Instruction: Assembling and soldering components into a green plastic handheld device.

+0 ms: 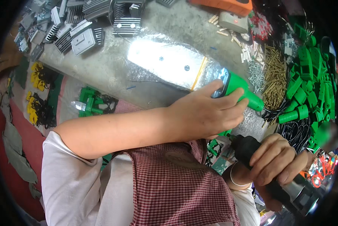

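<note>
My left hand [208, 111] grips a green plastic tool body [253, 100] whose front end is shiny metal. Its fingers wrap over the top, and the palm hides part of the body. Against that metal end lies a long bright plate [159, 58], pale and glossy, with two dark spots and a thin orange strip across it. In my right hand [274, 160] is a black power screwdriver [246, 148], held at a slant. The screwdriver's tip points up and left toward the green body's underside; whether it touches is hidden behind my left hand.
Grey finned metal parts [84, 39] pile up at the far left. Brass-coloured rods [274, 67], silver screws [256, 75] and green plastic housings [308, 75] heap along the right, above black cables [295, 132]. An orange object [225, 5] lies at the back. Yellow-ended cords [35, 107] sit at left.
</note>
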{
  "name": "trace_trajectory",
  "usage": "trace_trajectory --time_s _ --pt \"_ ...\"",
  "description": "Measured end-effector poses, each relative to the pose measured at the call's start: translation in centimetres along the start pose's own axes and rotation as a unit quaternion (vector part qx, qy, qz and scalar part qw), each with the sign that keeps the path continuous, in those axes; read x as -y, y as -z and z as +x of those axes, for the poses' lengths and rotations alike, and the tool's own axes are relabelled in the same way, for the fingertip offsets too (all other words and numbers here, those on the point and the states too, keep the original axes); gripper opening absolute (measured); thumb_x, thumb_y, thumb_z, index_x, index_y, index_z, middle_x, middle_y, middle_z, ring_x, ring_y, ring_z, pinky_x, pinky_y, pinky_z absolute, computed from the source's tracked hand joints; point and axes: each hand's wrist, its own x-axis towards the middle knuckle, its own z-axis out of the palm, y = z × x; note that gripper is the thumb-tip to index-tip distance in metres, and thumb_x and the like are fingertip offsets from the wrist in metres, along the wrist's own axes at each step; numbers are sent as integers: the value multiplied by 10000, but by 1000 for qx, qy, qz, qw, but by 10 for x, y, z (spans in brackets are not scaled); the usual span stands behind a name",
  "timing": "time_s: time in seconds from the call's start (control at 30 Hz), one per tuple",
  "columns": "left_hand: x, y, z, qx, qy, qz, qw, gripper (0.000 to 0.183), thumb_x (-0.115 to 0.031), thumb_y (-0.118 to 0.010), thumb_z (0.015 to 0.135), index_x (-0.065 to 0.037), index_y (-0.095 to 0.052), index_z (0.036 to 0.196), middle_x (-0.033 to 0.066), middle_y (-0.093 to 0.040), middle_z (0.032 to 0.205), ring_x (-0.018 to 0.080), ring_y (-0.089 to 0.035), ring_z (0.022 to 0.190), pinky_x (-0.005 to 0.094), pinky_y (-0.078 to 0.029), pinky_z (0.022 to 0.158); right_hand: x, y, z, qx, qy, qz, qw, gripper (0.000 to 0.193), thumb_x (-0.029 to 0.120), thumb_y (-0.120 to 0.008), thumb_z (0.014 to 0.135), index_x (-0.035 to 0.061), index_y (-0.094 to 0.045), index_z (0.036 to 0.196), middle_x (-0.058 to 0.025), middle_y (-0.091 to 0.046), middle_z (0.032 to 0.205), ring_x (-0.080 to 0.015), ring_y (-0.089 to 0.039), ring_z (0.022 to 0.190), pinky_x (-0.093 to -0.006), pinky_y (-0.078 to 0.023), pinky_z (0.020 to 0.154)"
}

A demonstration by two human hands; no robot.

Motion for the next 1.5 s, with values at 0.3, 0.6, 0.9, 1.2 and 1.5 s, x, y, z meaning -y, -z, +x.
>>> trace_trajectory --time_s 0.3,0.6,0.9,1.2,1.5 --pt "-33 28 -15 101 3 -43 994 569 -480 -679 785 -152 -606 1245 61 -570 1378 248 -525 1273 425 -442 898 47 26 -13 -142 95 78 982 312 95 -638 906 -17 -461 1137 -119 -573 862 -234 -669 685 -371 -570 691" --pt "18 49 -7 106 158 -116 975 684 -481 -771 732 -16 -616 1209 150 -637 1223 345 -616 1096 455 -444 949 -16 70 -79 -545 123 302 773 342 234 -610 929 -7 -478 1133 -48 -458 850 -176 -504 804 -394 -473 896" --pt "14 52 0 131 182 -104 969 607 -414 -762 747 -19 -615 1184 136 -636 1171 321 -618 1031 441 -446 881 -40 67 -77 -567 135 294 758 325 320 -559 939 32 -479 1066 -29 -440 782 -148 -470 733 -342 -486 795" --pt "16 49 -5 115 189 -124 967 603 -432 -753 757 -12 -625 1171 134 -666 1148 308 -645 976 415 -462 846 -44 63 -70 -560 112 325 754 330 349 -570 909 50 -484 1016 0 -428 763 -123 -459 698 -328 -477 785" --pt "20 45 -4 89 177 -165 966 600 -418 -769 747 35 -643 1121 174 -684 1135 313 -676 954 402 -494 820 -47 67 -68 -528 104 359 762 313 315 -600 887 40 -489 988 3 -460 757 -116 -479 664 -290 -443 724"
